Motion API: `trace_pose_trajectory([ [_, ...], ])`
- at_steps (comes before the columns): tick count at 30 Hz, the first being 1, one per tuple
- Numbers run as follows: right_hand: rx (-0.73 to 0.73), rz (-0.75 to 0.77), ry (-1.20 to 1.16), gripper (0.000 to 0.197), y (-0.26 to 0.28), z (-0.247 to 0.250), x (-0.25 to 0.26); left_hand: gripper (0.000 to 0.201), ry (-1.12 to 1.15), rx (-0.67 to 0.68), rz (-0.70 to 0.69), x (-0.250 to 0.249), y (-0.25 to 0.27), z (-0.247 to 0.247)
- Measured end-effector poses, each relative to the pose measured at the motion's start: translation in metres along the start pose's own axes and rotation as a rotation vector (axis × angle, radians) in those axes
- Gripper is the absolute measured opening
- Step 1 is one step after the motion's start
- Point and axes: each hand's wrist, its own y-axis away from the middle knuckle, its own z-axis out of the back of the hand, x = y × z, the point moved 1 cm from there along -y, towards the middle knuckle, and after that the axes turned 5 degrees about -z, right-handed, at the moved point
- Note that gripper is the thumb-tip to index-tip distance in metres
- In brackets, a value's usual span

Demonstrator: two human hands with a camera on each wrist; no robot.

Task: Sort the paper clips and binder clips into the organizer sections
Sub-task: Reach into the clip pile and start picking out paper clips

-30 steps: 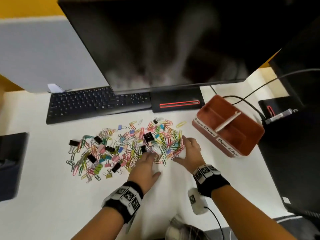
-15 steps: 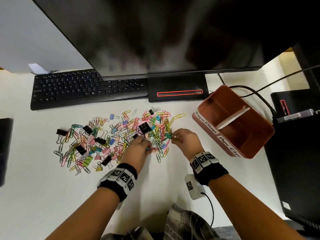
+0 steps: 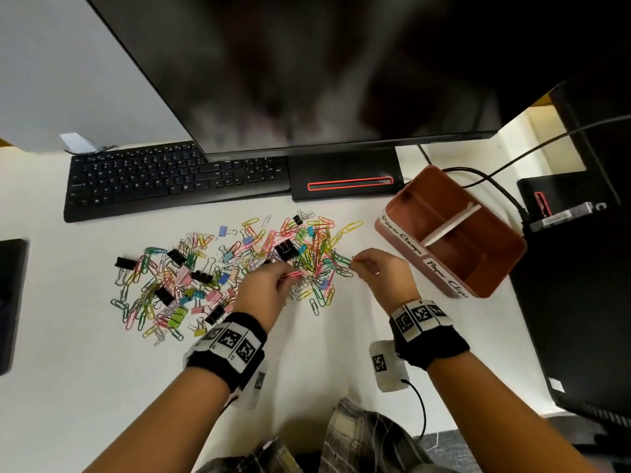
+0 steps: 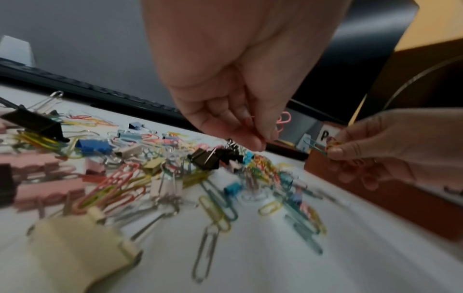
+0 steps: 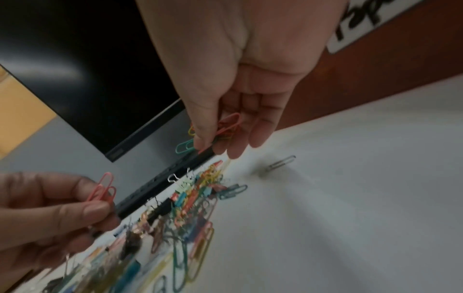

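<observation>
Left of the organizer (image 3: 491,264) lay the clip pile (image 3: 218,274). Over it the left hand (image 3: 264,288) pinched pink clips (image 3: 292,274); the right hand (image 3: 382,271) pinched several clips (image 5: 225,130). The organizer's labels seemingly read "Paper Clamps" and "Paper Clips".

The paper clips (image 3: 317,254) are pink, yellow, green, teal, orange and silver, mixed with binder clips (image 3: 285,250) in black, blue, pink, lime and cream, all on a white desk (image 3: 324,363). At 2 o'clock from the pile, the organizer (image 3: 478,268) is rust brown with white labels lettered in black. The left hand (image 3: 264,288) pinches pink clips (image 5: 104,188). The wristbands (image 3: 227,346) are black with black-and-white square markers. The keyboard (image 3: 170,179) is black.
</observation>
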Motion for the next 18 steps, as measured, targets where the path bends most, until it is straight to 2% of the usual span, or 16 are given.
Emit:
trace_pose_trajectory([
  [3,-0.056,-0.027,-0.074,0.008,0.018,0.011,0.005,0.009,0.131,0.017,-0.001,-0.009,0.005,0.012],
  [9,-0.231,-0.030,-0.149,0.007,0.053,0.052,0.005,0.009,0.100,0.088,-0.194,-0.060,-0.012,0.019],
  [13,-0.353,-0.047,-0.114,0.009,0.062,0.103,-0.006,0.011,0.129,0.120,-0.318,-0.122,-0.039,0.004],
  [16,-0.457,-0.121,-0.154,0.010,0.056,0.137,-0.021,0.009,0.113,0.132,-0.411,-0.170,-0.061,-0.019],
  [18,-0.477,-0.173,-0.186,0.010,0.048,0.151,-0.032,0.011,0.105,0.162,-0.425,-0.189,-0.077,-0.040],
])
